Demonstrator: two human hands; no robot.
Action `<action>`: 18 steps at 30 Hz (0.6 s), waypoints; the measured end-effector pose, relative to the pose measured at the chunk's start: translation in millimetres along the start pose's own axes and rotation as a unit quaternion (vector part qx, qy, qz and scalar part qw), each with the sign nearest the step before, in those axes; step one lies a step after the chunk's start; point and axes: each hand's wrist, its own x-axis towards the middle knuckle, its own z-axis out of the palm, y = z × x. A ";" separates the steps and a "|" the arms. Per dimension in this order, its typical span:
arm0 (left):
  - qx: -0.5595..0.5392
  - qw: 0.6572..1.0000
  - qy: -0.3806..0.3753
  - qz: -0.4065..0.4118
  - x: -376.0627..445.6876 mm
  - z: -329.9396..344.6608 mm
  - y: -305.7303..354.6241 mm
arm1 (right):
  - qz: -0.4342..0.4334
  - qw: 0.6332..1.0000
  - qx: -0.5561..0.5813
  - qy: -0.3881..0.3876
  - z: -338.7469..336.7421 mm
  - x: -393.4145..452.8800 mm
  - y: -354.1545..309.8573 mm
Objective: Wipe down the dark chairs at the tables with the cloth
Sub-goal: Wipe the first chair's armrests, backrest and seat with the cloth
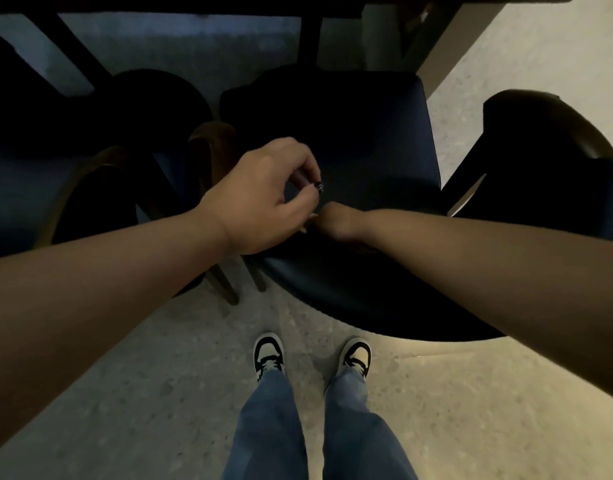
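Observation:
A dark blue upholstered chair (377, 140) stands pushed under the table, its curved backrest (367, 306) nearest me. My left hand (263, 199) hovers over the inner side of the backrest with curled fingers, pinching a dark fold that looks like the cloth (298, 192). The cloth is hard to tell from the upholstery in the dim light. My right hand (339, 223) is balled against the backrest just right of the left hand, almost touching it. Its fingers are tucked out of sight.
A second dark chair with wooden legs (100, 188) stands close on the left, and a third (554, 161) on the right. Dark table legs (310, 39) and the table edge run across the top. My feet (312, 355) stand on pale speckled floor behind the chair.

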 end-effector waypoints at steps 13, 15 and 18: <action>-0.013 0.999 0.025 -0.018 -1.3 -1.0 2.5 | -0.272 0.959 -0.055 0.058 -13.9 -116.5 -5.9; 0.010 1.000 -0.014 -0.018 -1.1 -0.6 3.8 | -0.267 0.958 -0.087 0.056 -16.7 -140.6 16.7; 0.060 0.996 -0.045 -0.042 -4.1 1.4 6.8 | -0.224 0.964 -0.139 0.039 -37.0 -158.6 52.0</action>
